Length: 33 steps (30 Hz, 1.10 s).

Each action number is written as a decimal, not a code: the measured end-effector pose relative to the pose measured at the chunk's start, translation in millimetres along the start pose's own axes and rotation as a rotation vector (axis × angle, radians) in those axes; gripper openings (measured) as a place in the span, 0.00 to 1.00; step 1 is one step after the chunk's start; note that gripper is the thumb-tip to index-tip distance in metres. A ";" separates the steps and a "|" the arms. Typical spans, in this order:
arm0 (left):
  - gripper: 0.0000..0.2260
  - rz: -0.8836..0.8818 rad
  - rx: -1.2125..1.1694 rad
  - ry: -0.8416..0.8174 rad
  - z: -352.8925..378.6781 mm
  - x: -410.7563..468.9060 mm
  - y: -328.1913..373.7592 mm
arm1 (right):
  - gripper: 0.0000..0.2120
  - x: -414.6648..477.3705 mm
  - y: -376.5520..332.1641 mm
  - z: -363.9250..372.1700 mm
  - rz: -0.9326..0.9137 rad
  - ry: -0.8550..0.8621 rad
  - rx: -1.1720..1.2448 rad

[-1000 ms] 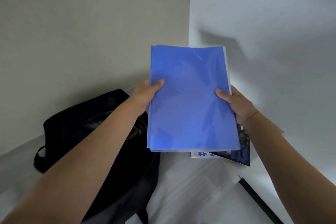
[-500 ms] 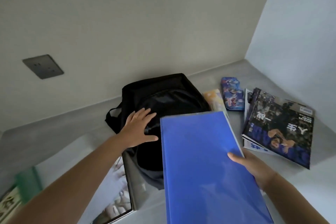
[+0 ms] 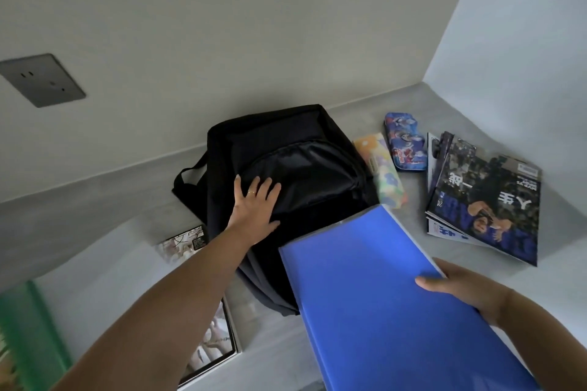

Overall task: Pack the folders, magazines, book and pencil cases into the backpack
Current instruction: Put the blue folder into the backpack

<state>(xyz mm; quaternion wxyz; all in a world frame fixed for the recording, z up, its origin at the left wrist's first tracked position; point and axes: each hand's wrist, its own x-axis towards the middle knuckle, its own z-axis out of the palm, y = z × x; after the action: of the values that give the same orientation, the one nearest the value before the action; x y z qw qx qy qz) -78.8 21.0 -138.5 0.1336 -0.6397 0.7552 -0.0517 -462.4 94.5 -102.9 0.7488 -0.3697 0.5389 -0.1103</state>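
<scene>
1. Grey surface (image 3: 273,343): runs from the near edge to the far walls and carries everything below
2. Black backpack (image 3: 305,149): lies flat at the centre, front pocket up, with a strap loop at its far left
3. Blue folder (image 3: 381,295): held tilted at near right, above the surface; far corner overlaps the backpack's near right side, near end cut off by the frame
4. Magazines (image 3: 489,209): stacked and fanned at far right, dark cover on top, well apart from the backpack
5. White-edged book (image 3: 216,343): lies at near left, partly hidden under the forearm
6. Green item (image 3: 19,327): sits at the left edge, too blurred to identify
7. Left hand (image 3: 254,209): rests flat on the backpack's front pocket with fingers spread and straight, gripping nothing
8. Right hand (image 3: 460,292): clasps the folder's right edge, thumb on top, fingers hidden beneath
9. Floral pencil case (image 3: 381,168): lies just right of the backpack
10. Blue pencil case (image 3: 403,143): lies beside the floral one, on its right
11. Wall socket (image 3: 41,79): set in the far left wall
</scene>
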 end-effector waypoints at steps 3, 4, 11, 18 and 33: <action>0.33 0.048 0.026 0.007 1.1 8.2 -1.9 | 0.16 7.6 -7.5 8.8 -0.008 0.001 -0.041; 0.31 0.065 0.028 -0.009 -0.8 11.2 -1.2 | 0.14 10.5 -12.9 13.7 -0.002 0.008 -0.066; 0.11 0.057 -0.098 -0.029 -21.2 27.2 -11.7 | 0.14 53.1 -38.2 29.2 0.137 -0.056 -0.249; 0.13 0.008 -0.210 0.052 -27.4 26.8 -21.0 | 0.27 79.0 -64.6 41.3 0.184 0.040 -0.253; 0.12 0.085 -0.199 0.005 -27.7 22.9 -18.6 | 0.18 96.5 -46.8 42.3 -0.021 0.361 -0.131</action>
<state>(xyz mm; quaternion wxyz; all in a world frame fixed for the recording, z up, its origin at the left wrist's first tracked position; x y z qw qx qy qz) -71.8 -7.2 -110.4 0.0696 -0.6169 0.7835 0.0274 -375.7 25.6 -135.3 0.6131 -0.3974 0.6667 -0.1473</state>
